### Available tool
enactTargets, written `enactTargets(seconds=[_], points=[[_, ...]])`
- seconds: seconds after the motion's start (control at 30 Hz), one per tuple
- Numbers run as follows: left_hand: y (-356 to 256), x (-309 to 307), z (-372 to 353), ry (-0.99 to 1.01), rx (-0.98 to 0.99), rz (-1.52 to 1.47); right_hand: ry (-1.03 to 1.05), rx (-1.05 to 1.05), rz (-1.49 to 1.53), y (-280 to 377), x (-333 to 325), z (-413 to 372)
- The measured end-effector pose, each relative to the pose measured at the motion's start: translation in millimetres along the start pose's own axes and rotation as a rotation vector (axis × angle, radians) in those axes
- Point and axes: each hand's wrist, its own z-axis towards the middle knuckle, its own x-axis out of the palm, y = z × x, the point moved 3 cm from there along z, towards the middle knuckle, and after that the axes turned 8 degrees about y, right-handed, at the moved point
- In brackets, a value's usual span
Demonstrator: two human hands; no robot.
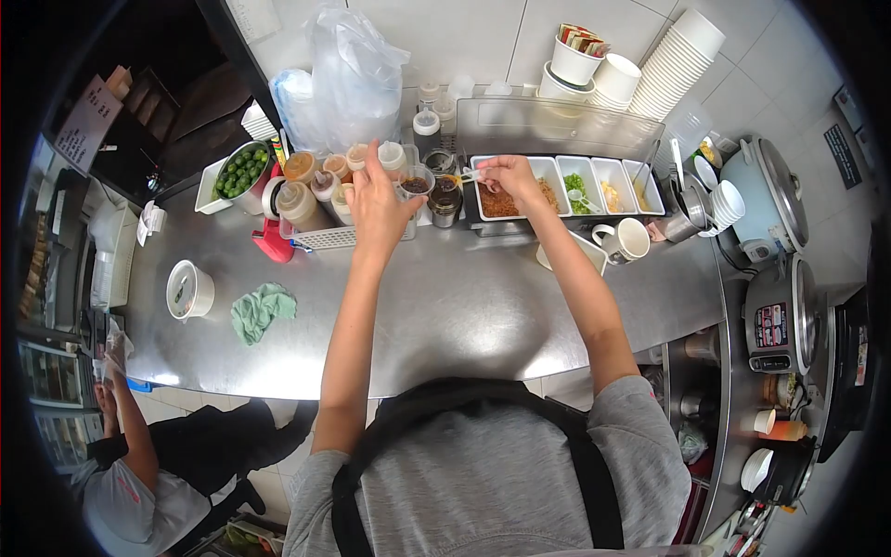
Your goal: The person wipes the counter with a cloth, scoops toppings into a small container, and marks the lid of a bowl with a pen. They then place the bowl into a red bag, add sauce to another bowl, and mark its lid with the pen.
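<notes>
Steel stretches below us as a shiny surface (483, 320), with the topping tray (501, 225) against its back. Just left of that tray, our left grip (376, 213) has its fingers spread wide, thumb curled to them around a small clear cup (415, 184) with dark contents. Our right grip (509, 178), at the tray's near-left bin, is pinched closed on a white spoon (469, 176), its end near the dark jar (446, 209) between cup and tray. The bottle basket (325, 239) is farther left of the tray.

To do this well, we want the cup level and close to the jar's mouth, so drips fall there and not into the bins. A light hold seems wise, since thin walls may flex. Small, level spoonfuls and a low wrist should help us clear the crowded bottles.
</notes>
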Motion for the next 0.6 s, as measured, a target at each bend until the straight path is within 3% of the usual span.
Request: enactTargets(seconds=[0.2,0.33,0.43,0.57,0.6], points=[[-1,10,10,0.056,-0.004,0.024,0.048,-0.143,-0.024,64,6,-5],[-6,19,16,0.039,-0.044,0.000,0.014,-0.430,-0.318,89,31,-17],[-4,22,17,-0.004,-0.055,-0.044,-0.068,-0.499,-0.572,95,46,-40],[-1,22,12,-0.025,-0.063,-0.086,-0.083,-1.143,-0.866,108,58,-60],[0,22,11,-0.028,-0.058,-0.096,-0.096,-1.131,-0.816,107,58,-60]])
